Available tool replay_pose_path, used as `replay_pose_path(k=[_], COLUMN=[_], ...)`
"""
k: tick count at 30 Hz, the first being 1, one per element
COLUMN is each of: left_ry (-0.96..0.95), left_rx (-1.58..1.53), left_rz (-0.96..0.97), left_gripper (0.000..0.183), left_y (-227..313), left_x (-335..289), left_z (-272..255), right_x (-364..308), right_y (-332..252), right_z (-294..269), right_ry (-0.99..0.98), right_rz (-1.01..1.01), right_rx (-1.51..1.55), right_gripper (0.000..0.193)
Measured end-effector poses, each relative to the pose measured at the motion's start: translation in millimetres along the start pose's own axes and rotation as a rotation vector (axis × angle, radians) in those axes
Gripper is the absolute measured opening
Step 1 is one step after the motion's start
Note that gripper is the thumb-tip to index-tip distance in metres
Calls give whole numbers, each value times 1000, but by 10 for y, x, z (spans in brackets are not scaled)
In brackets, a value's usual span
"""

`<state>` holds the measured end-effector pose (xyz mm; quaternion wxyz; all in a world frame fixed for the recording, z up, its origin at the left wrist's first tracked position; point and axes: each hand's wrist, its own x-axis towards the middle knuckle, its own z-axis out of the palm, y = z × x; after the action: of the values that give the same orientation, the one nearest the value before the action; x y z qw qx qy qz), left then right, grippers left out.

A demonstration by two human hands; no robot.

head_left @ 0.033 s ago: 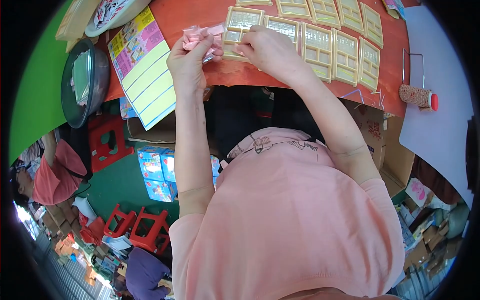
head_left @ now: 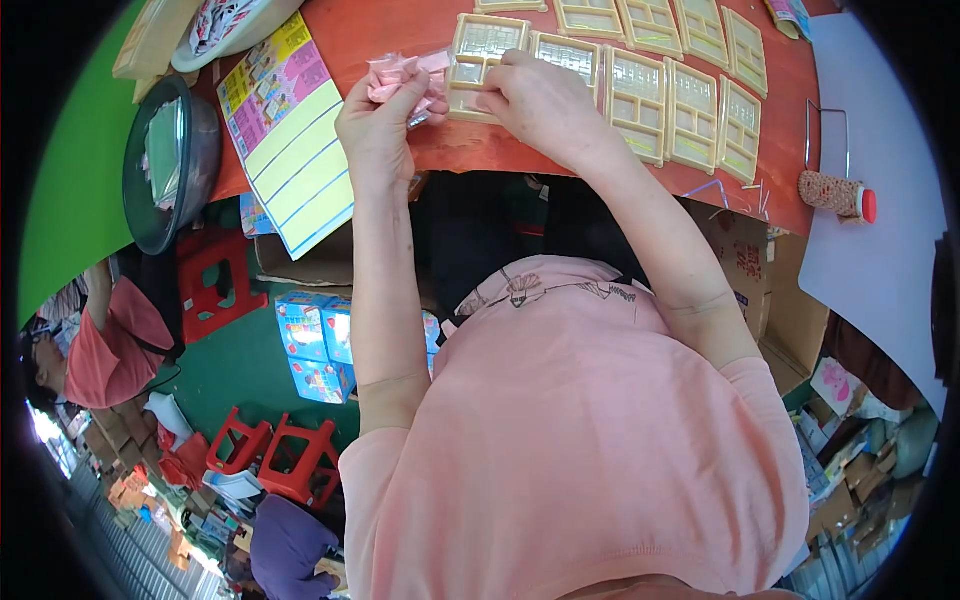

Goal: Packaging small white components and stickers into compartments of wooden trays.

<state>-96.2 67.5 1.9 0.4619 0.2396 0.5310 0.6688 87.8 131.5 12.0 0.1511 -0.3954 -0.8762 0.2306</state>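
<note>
A bunch of small pink plastic-wrapped packets [head_left: 388,84] is pinched in my left hand [head_left: 375,135], just left of the nearest tray. My right hand [head_left: 550,105] hangs over a cream divided tray [head_left: 476,58] in the front row. Its fingers are drawn together above the tray's lower compartments. What sits between those fingertips, if anything, is too small to make out. The hand partly covers the neighbouring tray [head_left: 565,42].
More cream trays [head_left: 690,110] stand in two rows across the red table [head_left: 440,152]. A printed sheet [head_left: 290,140] and a dark basin [head_left: 138,190] lie leftward. At right is a red-capped roll [head_left: 835,192] with a wire handle. Behind are red stools [head_left: 300,455] and two people.
My right fingertips have shifted very slightly over the tray. Otherwise nothing visibly differs.
</note>
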Motion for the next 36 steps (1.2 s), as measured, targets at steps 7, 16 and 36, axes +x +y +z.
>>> replay_pose_path(k=[7, 16, 36], left_ry=[-110, -135, -48], left_rx=[36, 10, 89], left_rz=[-37, -47, -27], left_gripper=[17, 19, 20], left_y=[35, -61, -231], left_x=[-162, -172, -178], left_z=[87, 73, 97], right_x=[51, -358, 658], right_y=[-71, 187, 250], right_z=[-174, -528, 125], right_ry=[11, 8, 189], right_rz=[155, 315, 127], right_rx=[729, 551, -206], right_gripper=[31, 34, 20])
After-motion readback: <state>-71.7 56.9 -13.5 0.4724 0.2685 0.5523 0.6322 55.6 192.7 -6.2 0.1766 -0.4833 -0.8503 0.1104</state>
